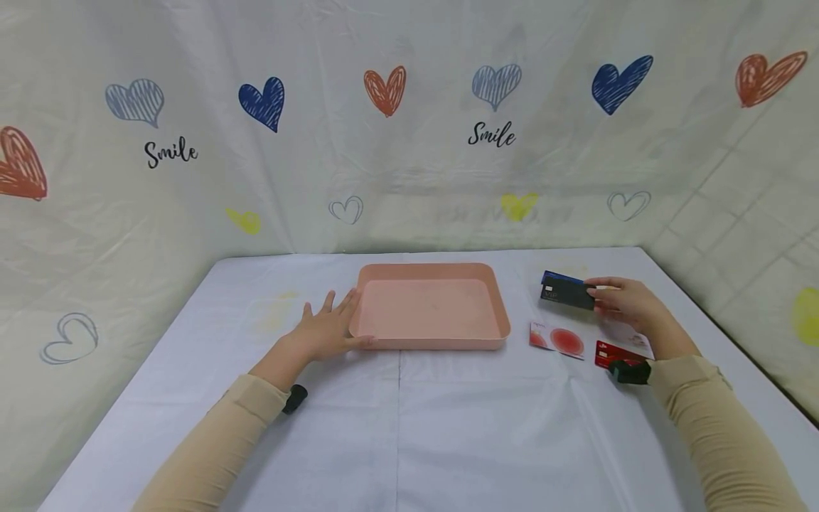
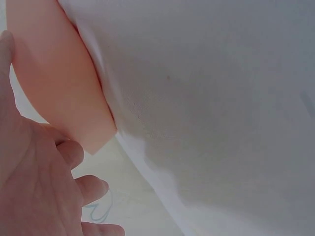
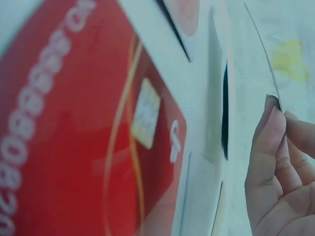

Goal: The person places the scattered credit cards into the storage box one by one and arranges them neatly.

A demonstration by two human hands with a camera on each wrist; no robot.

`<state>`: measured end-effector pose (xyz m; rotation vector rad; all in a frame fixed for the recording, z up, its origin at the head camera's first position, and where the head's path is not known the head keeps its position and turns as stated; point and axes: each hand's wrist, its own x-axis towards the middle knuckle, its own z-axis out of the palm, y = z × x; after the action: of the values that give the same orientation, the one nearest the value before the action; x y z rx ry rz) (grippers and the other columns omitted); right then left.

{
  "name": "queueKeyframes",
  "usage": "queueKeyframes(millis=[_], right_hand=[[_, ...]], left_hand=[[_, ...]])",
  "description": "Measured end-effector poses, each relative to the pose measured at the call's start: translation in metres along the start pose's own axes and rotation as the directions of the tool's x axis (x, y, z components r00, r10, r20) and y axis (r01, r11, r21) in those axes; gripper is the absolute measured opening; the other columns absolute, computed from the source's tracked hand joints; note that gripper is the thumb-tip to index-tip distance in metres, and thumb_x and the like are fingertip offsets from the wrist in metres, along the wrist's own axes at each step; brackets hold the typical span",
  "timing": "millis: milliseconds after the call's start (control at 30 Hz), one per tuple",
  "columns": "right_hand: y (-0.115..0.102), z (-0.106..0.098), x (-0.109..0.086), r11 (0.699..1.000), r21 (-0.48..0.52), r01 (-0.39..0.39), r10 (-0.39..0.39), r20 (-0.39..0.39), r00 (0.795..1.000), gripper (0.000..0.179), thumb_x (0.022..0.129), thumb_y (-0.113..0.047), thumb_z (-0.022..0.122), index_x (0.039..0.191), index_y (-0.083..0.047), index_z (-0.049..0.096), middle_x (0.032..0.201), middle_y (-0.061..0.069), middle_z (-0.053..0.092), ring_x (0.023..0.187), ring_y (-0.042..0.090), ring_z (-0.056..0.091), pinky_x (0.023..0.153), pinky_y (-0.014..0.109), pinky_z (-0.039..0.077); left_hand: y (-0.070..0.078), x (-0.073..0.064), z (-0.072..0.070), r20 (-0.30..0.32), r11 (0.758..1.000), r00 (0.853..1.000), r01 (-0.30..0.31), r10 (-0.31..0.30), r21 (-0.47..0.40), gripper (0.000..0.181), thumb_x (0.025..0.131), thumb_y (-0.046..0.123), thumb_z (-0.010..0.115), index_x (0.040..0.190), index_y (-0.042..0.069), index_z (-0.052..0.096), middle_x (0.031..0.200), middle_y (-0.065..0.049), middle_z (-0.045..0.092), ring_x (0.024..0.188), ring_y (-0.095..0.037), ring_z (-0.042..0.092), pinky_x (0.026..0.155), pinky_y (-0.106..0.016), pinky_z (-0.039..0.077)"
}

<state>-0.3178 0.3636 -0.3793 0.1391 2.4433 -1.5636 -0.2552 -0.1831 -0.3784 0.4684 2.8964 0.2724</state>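
My left hand (image 1: 323,331) rests spread against the left end of a shallow pink tray (image 1: 429,304), fingers straight and thumb at the front corner. In the left wrist view the fingertips are right at the wall of the tray (image 2: 59,73). On the right, my right hand (image 1: 630,309) pinches a black card (image 1: 566,292) marked VIP by its right end. The right wrist view shows this held card (image 3: 266,59) edge-on as a thin line between thumb and finger. Behind it the edge of a blue card (image 1: 561,276) shows, mostly hidden.
A white card with a red circle (image 1: 566,341) lies right of the tray. Nearer my right wrist is a red chip card (image 1: 617,353), large in the right wrist view; a pale card (image 1: 636,339) is partly under the hand. A heart-printed sheet (image 1: 409,163) hangs behind the white-covered table (image 1: 461,427).
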Motion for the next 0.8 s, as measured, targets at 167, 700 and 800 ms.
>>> queueKeyframes(millis=[167,700,800], right_hand=[[-0.008,0.001,-0.001,0.999,0.049,0.002,-0.001,-0.017,1.000,0.044,0.107,-0.025,0.056,0.142,0.001,0.049,0.104,0.001,0.056,0.080,0.008,0.062,0.077,0.023,0.057],[-0.041,0.014,0.003,0.998,0.053,0.027,-0.026,-0.012,1.000,0.048,0.107,-0.029,0.058,0.146,-0.003,0.048,0.124,0.012,0.049,0.084,0.008,0.063,0.081,0.020,0.056],[-0.046,0.016,0.003,0.997,0.071,0.034,-0.034,-0.005,0.999,0.043,0.106,-0.027,0.059,0.143,-0.005,0.051,0.112,0.004,0.055,0.082,0.008,0.063,0.079,0.019,0.056]], left_hand=[[0.001,-0.002,-0.001,-0.003,1.000,1.000,-0.002,0.002,0.005,0.104,0.097,0.069,0.052,0.165,0.005,0.007,0.171,-0.009,0.010,0.154,-0.047,0.006,0.112,-0.078,0.006],[0.001,-0.001,0.000,0.001,1.000,1.000,-0.002,0.002,-0.006,0.105,0.096,0.071,0.051,0.165,0.005,0.006,0.171,-0.009,0.010,0.154,-0.047,0.005,0.111,-0.078,0.005],[0.001,0.000,0.000,0.004,1.000,1.000,0.000,0.000,-0.002,0.105,0.096,0.072,0.050,0.165,0.006,0.006,0.171,-0.009,0.010,0.154,-0.047,0.004,0.111,-0.078,0.006]])
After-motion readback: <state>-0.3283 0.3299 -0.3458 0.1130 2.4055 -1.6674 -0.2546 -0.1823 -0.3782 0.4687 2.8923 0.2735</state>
